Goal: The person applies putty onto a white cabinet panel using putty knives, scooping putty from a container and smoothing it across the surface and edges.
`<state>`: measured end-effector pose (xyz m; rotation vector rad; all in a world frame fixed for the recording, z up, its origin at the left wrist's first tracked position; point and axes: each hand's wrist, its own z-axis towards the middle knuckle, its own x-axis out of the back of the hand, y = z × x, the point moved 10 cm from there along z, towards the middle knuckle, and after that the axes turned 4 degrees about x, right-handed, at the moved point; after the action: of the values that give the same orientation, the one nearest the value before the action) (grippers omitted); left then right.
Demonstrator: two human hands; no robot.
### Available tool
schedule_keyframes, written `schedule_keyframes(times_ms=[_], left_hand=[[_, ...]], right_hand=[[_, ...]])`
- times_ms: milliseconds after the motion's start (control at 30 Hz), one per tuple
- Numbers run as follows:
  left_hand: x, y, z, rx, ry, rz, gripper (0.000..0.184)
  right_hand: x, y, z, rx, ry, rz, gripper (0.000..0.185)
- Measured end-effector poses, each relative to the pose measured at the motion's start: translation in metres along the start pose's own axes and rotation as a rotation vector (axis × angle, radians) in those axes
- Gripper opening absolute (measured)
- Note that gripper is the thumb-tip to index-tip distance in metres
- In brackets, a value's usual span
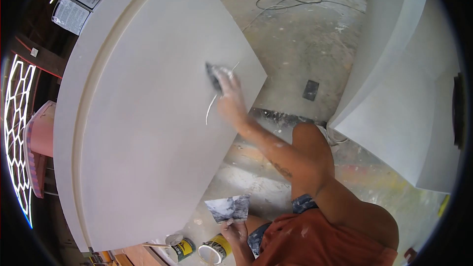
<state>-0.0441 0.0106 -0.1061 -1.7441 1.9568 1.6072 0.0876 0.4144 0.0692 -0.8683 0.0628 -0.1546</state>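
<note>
My right hand [229, 86], blurred by motion, presses a dark flat filler spreader [214, 76] against the large pale curved panel [148, 103]. A thin white streak of filler [211, 110] runs along the panel just below that hand. Lower down, my left hand [235, 230] grips a trapezoid metal plate [228, 208] from underneath. White and grey smears cover the plate's face. Its handle, if any, is hidden by the fingers.
Two yellow-and-black cans, an open can [213, 251] and a second can [182, 247], stand at the panel's lower edge. A black block [310, 90] and a tangled cable [288, 1] lie on the floor. Another white panel [394, 113] rises at the right.
</note>
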Motion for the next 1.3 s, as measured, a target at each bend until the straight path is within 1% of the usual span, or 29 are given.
schedule_keyframes(times_ms=[67, 133, 167, 233, 267, 367, 400, 467, 500, 533, 567, 600, 633, 667, 700, 733, 800, 933, 1000, 1033, 1100, 1133, 1200, 1267, 1300], left_hand=[[-0.006, -0.003, 0.001, 0.017, -0.013, -0.056, 0.067], [-0.01, 0.001, 0.003, -0.007, -0.088, -0.196, 0.058], [-0.011, 0.002, 0.003, -0.015, -0.081, -0.201, 0.058], [-0.001, 0.005, 0.001, -0.072, 0.056, -0.342, 0.055], [-0.006, 0.005, 0.003, -0.085, -0.012, -0.364, 0.041], [0.0, 0.013, 0.003, -0.095, -0.015, -0.367, 0.041], [0.001, 0.019, 0.001, -0.106, 0.079, -0.306, 0.043], [0.002, 0.02, -0.004, -0.096, 0.102, -0.3, 0.041], [0.002, 0.02, -0.002, -0.084, 0.118, -0.289, 0.04], [-0.001, 0.015, 0.001, -0.077, 0.104, -0.288, 0.04], [0.0, 0.013, -0.001, -0.081, 0.159, -0.263, 0.04], [0.004, 0.01, -0.003, -0.087, 0.218, -0.239, 0.039], [0.007, 0.011, -0.003, -0.08, 0.215, -0.238, 0.039], [0.018, 0.006, -0.002, -0.044, 0.237, -0.227, 0.039], [0.028, 0.003, -0.004, -0.01, 0.261, -0.215, 0.039], [0.025, 0.003, -0.005, 0.007, 0.196, -0.215, 0.039], [0.022, 0.003, -0.006, 0.014, 0.211, -0.194, 0.039], [0.028, -0.002, -0.005, 0.041, 0.216, -0.183, 0.04], [0.028, -0.001, -0.004, 0.051, 0.208, -0.192, 0.043], [0.03, -0.002, -0.005, 0.06, 0.214, -0.186, 0.043], [0.032, -0.002, -0.006, 0.073, 0.225, -0.176, 0.043], [0.032, -0.002, -0.005, 0.08, 0.216, -0.189, 0.044], [0.03, -0.003, -0.003, 0.097, 0.206, -0.201, 0.044], [0.028, -0.001, 0.0, 0.061, 0.207, -0.193, 0.043], [0.023, -0.002, 0.0, 0.064, 0.21, -0.198, 0.043]], right_hand=[[-0.016, -0.02, -0.026, -0.029, -0.054, 0.032, 0.067], [-0.035, -0.04, -0.052, -0.019, -0.121, 0.073, 0.066], [-0.041, -0.045, -0.065, -0.02, -0.13, 0.08, 0.066], [-0.056, -0.065, -0.094, 0.141, -0.17, 0.024, 0.067], [-0.061, -0.067, -0.11, 0.2, -0.166, 0.004, 0.067], [-0.075, -0.071, -0.148, 0.273, -0.274, -0.041, 0.066], [-0.073, -0.077, -0.152, 0.271, -0.282, -0.04, 0.066], [-0.078, -0.075, -0.164, 0.272, -0.488, -0.026, 0.066], [-0.066, -0.075, -0.158, 0.275, -0.482, -0.03, 0.066], [-0.051, -0.059, -0.149, 0.156, -0.482, 0.028, 0.066], [-0.038, -0.043, -0.137, 0.034, -0.48, 0.085, 0.066], [-0.027, -0.002, -0.125, -0.097, -0.385, 0.006, 0.061], [-0.018, 0.039, -0.107, -0.23, -0.29, -0.069, 0.056], [0.009, 0.057, -0.071, -0.361, -0.13, 0.069, 0.046], [0.019, 0.102, -0.051, -0.412, -0.014, 0.037, 0.04], [0.044, 0.098, -0.021, -0.128, 0.167, -0.276, 0.04], [0.063, 0.111, 0.021, -0.173, 0.191, -0.075, 0.036], [0.059, 0.124, 0.046, -0.097, 0.222, -0.105, 0.034], [0.049, 0.125, 0.045, -0.091, 0.213, -0.097, 0.046], [0.046, 0.125, 0.042, -0.091, 0.214, -0.096, 0.046], [0.037, 0.109, 0.023, -0.098, 0.158, -0.133, 0.058], [0.031, 0.1, 0.011, -0.103, 0.158, -0.137, 0.058], [0.01, 0.082, -0.013, -0.122, 0.125, -0.164, 0.067], [-0.006, 0.052, -0.032, -0.139, 0.043, -0.044, 0.07], [-0.011, 0.04, -0.044, -0.139, 0.038, -0.046, 0.07]])
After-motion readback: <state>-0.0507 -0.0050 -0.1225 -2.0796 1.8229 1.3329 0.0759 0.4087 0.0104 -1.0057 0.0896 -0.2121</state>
